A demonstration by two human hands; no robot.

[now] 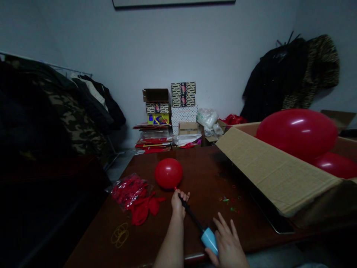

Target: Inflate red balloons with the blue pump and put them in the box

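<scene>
A small red balloon (168, 173), partly inflated, sits on the nozzle of a hand pump (195, 219) with a black shaft and a light blue handle. My left hand (178, 203) is closed around the nozzel end, pinching the balloon's neck there. My right hand (227, 243) rests on the blue handle near the table's front edge, with its fingers spread over it. Both lie over the dark brown table (206, 178).
A plastic bag of flat red balloons (129, 190) and loose ones (145, 210) lie left of my hands, with yellow rubber bands (119, 234) nearer. A big cardboard box (267, 167) at right holds inflated red balloons (297, 132). Stacked boxes (182, 102) stand at the wall.
</scene>
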